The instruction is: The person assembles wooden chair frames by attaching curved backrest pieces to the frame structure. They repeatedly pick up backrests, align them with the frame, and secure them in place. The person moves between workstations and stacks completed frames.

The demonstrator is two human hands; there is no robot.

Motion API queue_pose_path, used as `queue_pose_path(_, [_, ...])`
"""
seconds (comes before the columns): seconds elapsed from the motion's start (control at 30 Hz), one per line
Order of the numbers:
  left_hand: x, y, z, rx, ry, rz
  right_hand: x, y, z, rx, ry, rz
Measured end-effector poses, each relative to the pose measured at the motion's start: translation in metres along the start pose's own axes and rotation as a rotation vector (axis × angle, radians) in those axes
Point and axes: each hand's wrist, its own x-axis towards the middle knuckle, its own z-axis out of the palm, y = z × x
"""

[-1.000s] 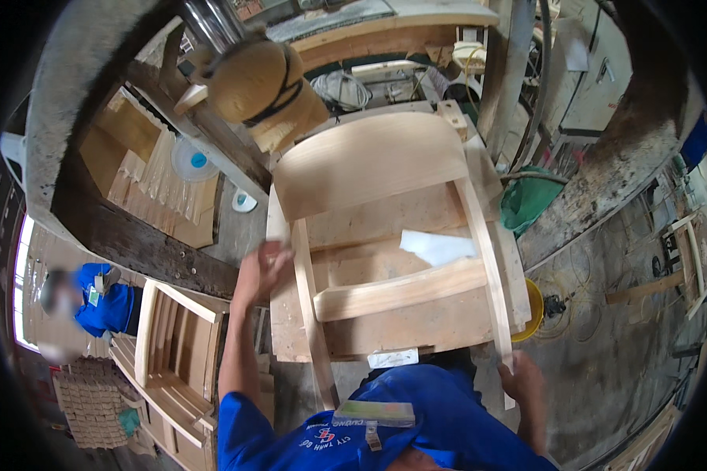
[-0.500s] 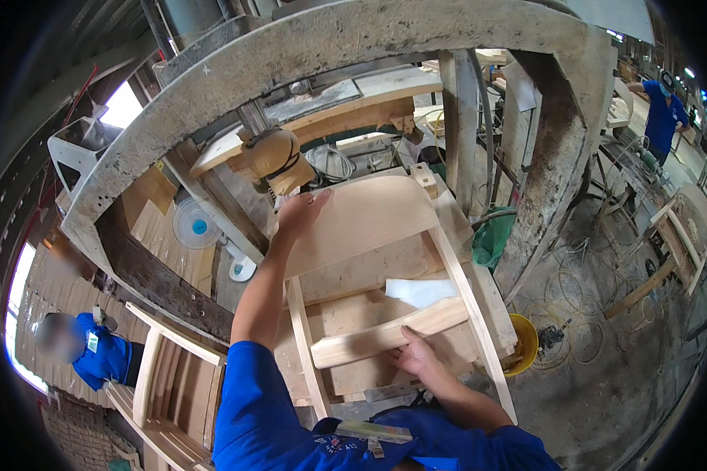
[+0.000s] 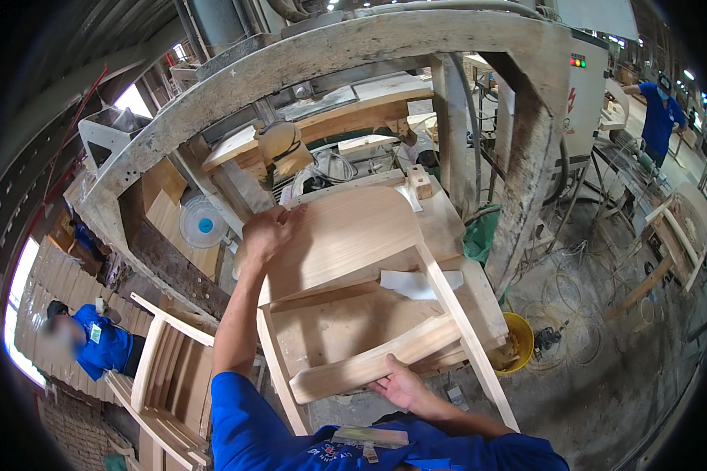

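A pale wooden chair frame (image 3: 346, 242) lies in front of me, with a wide rounded panel at the far end and two long side posts running toward my body. A curved crossbar (image 3: 373, 359) joins the posts near my end. My left hand (image 3: 267, 234) is closed over the panel's far left edge. With thumb on top and fingers underneath, my right hand (image 3: 401, 386) grips the crossbar near its middle. Beneath the frame is a board-topped workbench (image 3: 479, 302), where a white sheet (image 3: 418, 285) shows between the posts.
A heavy grey machine frame (image 3: 330, 59) arches over the bench. On the bench's far right stands a small wood block (image 3: 419, 182). A yellow bucket (image 3: 518, 345) is on the floor at right, and another wooden frame (image 3: 173, 377) at left. Co-workers stand far left and far right.
The chair frame has shifted toward me and slightly left, with both hands still on it. More of the bench shows beyond its far right corner. My view has also shifted a little.
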Motion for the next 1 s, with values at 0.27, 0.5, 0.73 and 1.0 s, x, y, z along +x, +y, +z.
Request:
queue_pose_path(0.27, [-0.103,0.045,-0.046,-0.071,0.213,0.125,-0.099,0.045,-0.046,0.027,-0.059,-0.047])
queue_pose_path(0.5, [-0.210,0.193,-0.154,-0.124,0.300,0.489,-0.220,0.085,-0.082,0.052,-0.206,-0.226])
queue_pose_path(0.73, [-0.285,0.328,-0.219,-0.421,0.373,0.782,-0.336,0.090,-0.097,0.051,-0.188,-0.599])
queue_pose_path(1.0, [-0.332,0.427,-0.243,-0.822,0.531,1.130,-0.448,0.048,-0.127,0.010,0.026,-1.194])
